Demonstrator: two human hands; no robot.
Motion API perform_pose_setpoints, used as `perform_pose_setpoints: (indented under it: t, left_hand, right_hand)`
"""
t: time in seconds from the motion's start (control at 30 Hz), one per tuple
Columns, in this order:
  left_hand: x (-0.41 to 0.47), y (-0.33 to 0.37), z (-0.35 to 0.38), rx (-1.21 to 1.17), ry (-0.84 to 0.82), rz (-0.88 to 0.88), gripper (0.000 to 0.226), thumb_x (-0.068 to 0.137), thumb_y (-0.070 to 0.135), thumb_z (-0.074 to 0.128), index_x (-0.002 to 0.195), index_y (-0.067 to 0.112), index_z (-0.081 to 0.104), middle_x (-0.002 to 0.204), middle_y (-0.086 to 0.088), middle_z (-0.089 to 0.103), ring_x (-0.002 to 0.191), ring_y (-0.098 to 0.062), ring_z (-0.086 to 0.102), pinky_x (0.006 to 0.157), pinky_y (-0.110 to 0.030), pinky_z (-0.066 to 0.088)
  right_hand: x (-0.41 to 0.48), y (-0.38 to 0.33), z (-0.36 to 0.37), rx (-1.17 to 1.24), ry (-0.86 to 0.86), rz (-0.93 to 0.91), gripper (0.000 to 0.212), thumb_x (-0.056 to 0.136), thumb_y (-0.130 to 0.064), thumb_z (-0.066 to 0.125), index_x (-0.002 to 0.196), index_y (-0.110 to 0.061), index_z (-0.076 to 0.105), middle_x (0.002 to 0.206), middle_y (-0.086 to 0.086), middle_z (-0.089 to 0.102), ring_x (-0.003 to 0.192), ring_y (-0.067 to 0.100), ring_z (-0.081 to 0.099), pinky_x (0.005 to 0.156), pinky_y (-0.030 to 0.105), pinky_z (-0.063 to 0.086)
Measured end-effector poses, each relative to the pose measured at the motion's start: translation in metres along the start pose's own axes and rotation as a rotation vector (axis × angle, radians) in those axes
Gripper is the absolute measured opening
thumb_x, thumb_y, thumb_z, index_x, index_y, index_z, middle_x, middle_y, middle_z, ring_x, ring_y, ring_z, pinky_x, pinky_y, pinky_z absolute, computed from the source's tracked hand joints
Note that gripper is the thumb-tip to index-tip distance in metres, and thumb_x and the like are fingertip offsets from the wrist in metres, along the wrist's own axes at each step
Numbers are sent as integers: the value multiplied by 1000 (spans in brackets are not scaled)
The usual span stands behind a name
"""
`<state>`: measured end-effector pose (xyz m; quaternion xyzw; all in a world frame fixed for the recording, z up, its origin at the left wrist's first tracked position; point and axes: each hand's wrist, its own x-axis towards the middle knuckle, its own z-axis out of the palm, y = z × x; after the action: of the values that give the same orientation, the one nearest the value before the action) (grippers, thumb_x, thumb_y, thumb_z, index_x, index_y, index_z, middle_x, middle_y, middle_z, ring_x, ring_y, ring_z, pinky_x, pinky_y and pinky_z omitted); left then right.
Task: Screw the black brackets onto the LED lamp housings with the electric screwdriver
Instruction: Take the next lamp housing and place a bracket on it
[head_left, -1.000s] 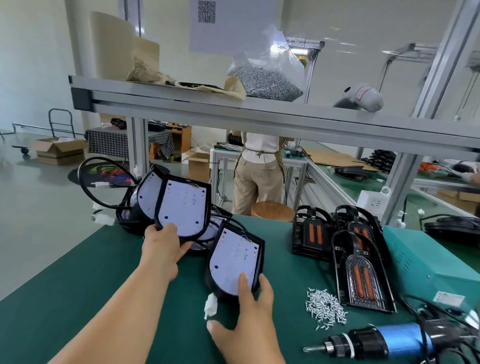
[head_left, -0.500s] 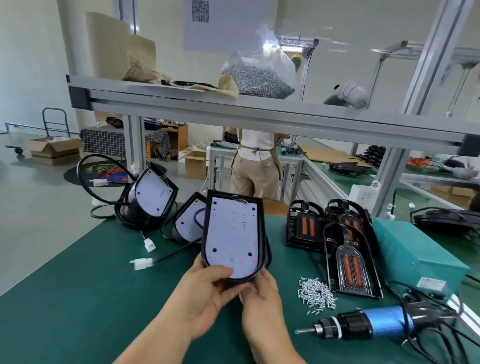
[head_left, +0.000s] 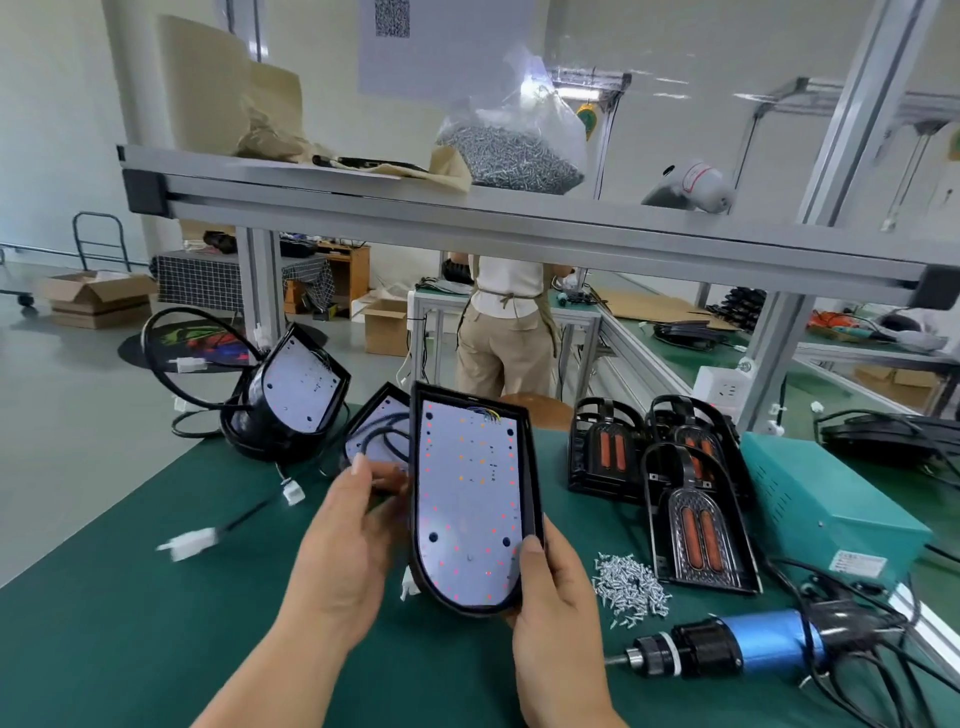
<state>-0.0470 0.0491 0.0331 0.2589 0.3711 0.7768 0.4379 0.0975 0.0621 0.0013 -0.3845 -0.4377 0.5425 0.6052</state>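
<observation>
The LED lamp housing (head_left: 470, 499) is flat with one round end, a black rim and a pale board dotted with tiny red lights. Both hands hold it up over the green mat (head_left: 130, 597). The right hand (head_left: 556, 592) grips its lower right edge, thumb on the front. The left hand (head_left: 343, 551) curls round its left side. Shiny little screws (head_left: 631, 582) lie beside the blue electric screwdriver (head_left: 727, 647).

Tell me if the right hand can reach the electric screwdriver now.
Probably yes: the electric screwdriver lies uncovered on the mat beside the right hand, nothing between. But that hand grips the lamp housing and must release it first.
</observation>
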Motion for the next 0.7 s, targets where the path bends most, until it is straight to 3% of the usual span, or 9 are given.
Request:
perform_pose_setpoints:
  t: [0.07, 0.13, 0.23, 0.3, 0.4, 0.5, 0.53, 0.63, 0.7]
  left_hand:
    - [10, 3, -12, 2, 116, 90, 22, 102, 25, 48, 90, 15, 64, 79, 8, 69, 84, -10, 62, 88, -25, 49]
    - [22, 4, -27, 38, 204, 145, 19, 104, 19, 49, 98, 19, 67, 76, 10, 66, 76, -2, 59, 81, -16, 49]
    - [38, 0, -44, 242, 341, 185, 22, 100, 23, 57, 121, 23, 66, 93, 3, 49, 66, -6, 49, 71, -20, 42]
    - [42, -3, -48, 368, 492, 161, 17, 95, 29, 65, 111, 33, 70, 116, 3, 38, 67, -9, 59, 67, -21, 47]
    - [32, -2, -40, 590, 598, 132, 16, 92, 23, 67, 87, 37, 65, 109, 2, 42, 66, -21, 63, 56, -22, 43]
    - [16, -9, -26, 581, 460, 137, 3, 94, 21, 64, 91, 22, 65, 74, 1, 55, 61, -19, 61, 60, -28, 50]
    - [9, -11, -18, 527, 394, 98, 11, 96, 26, 62, 92, 18, 66, 70, 0, 58, 62, -18, 61, 62, -30, 52]
    - [-8, -18, 4, 240, 20, -170, 42, 100, 51, 45, 102, 19, 74, 90, 1, 76, 79, -16, 72, 69, -33, 52]
    - [-14, -23, 10, 76, -168, -308, 40, 93, 48, 53, 116, 21, 72, 112, -3, 75, 102, -22, 72, 82, -40, 53]
  right_hand:
    - [1, 1, -1, -66, 34, -28, 29, 103, -10, 46, 115, -25, 69, 99, -12, 76, 91, 3, 69, 87, 26, 52]
    - [1, 2, -2, -104, 57, -36, 27, 103, -11, 48, 116, -22, 68, 110, -9, 74, 100, 2, 68, 87, 19, 50]
    - [1, 3, -4, -188, 23, -31, 26, 102, -10, 49, 115, -23, 67, 107, -16, 72, 94, -11, 64, 80, 8, 47]
    - [-1, 2, -3, -217, 25, -20, 27, 102, -10, 49, 109, -30, 67, 98, -24, 71, 90, -14, 63, 78, 6, 46]
    - [-1, 1, -2, -228, 55, -30, 30, 103, -10, 47, 107, -34, 66, 105, -18, 70, 93, -12, 63, 81, 9, 46]
    - [-1, 0, -3, -209, 90, -27, 29, 104, -11, 45, 117, -23, 68, 110, -12, 71, 94, -10, 65, 77, 6, 48]
    - [-1, -1, -3, -189, 103, -24, 29, 104, -12, 44, 119, -21, 67, 111, -11, 71, 94, -9, 65, 76, 6, 49]
    - [-4, -8, -3, -185, 104, -42, 30, 105, -11, 43, 120, -21, 67, 112, -13, 71, 95, -9, 65, 78, 7, 50]
    - [-6, -11, -3, -266, 66, -87, 32, 105, -9, 43, 122, -19, 68, 114, -9, 72, 100, -2, 65, 87, 13, 51]
